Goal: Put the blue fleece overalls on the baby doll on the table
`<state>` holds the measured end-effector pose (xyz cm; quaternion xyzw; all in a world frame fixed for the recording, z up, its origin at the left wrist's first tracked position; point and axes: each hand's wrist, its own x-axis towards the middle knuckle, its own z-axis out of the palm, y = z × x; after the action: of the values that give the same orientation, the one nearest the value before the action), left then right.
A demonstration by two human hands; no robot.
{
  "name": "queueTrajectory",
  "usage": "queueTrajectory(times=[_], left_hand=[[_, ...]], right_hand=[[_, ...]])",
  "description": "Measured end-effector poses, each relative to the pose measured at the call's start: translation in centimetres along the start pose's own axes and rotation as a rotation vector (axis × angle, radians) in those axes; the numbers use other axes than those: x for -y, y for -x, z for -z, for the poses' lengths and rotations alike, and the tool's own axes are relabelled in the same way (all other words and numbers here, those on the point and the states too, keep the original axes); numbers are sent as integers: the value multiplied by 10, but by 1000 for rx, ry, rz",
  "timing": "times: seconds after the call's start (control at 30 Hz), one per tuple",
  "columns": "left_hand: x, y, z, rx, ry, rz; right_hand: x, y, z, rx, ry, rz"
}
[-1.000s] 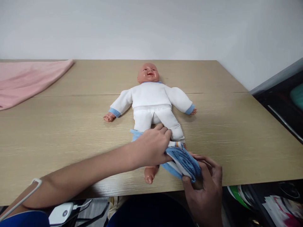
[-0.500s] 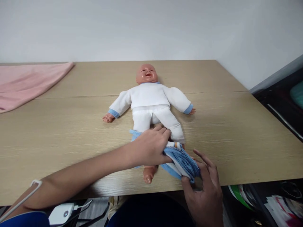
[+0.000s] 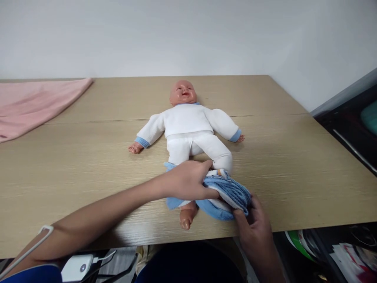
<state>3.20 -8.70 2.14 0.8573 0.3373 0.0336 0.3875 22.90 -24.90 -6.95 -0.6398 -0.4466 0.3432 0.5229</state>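
A baby doll (image 3: pixel 188 122) in a white top with blue cuffs and collar lies on its back on the table, feet toward me. Blue-and-white terry trousers (image 3: pixel 226 192) are bunched round its lower legs. One bare foot (image 3: pixel 188 216) sticks out below them; the other foot is hidden inside the bunched cloth. My left hand (image 3: pixel 194 181) reaches across the lower legs, its thumb and fingers closed on the trousers' gathered edge. At the right, my right hand (image 3: pixel 256 232) pinches the far end of the bunched leg between thumb and fingers.
A pink cloth (image 3: pixel 35 104) lies at the table's left back. The wooden table (image 3: pixel 294 165) meets a white wall behind. Below its front edge are a white device with a cable (image 3: pixel 77 268) and, at the right, a dark shelf with papers (image 3: pixel 350 255).
My right hand has moved up and closed further on the bunched trouser leg. The cloth has slid over the doll's right-side foot, and that knee is more bent. My left hand has barely shifted.
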Motion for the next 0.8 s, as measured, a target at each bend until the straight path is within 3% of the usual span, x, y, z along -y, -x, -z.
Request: queueTrajectory(times=[0.2,0.47,0.67,0.8], left_hand=[[3,-1,5,22,213,-6],[5,0,1,-24,278,-117],[10,-1,3,-46,36,-270],[14,-4,7,-40,-165,-425]], right_hand=[[-13,-9,0,110,-111,-60],[-12,-7,-4,44,-144,21],[-4,-30,5,56,-113,50],[8,-49,10,115,24,145]])
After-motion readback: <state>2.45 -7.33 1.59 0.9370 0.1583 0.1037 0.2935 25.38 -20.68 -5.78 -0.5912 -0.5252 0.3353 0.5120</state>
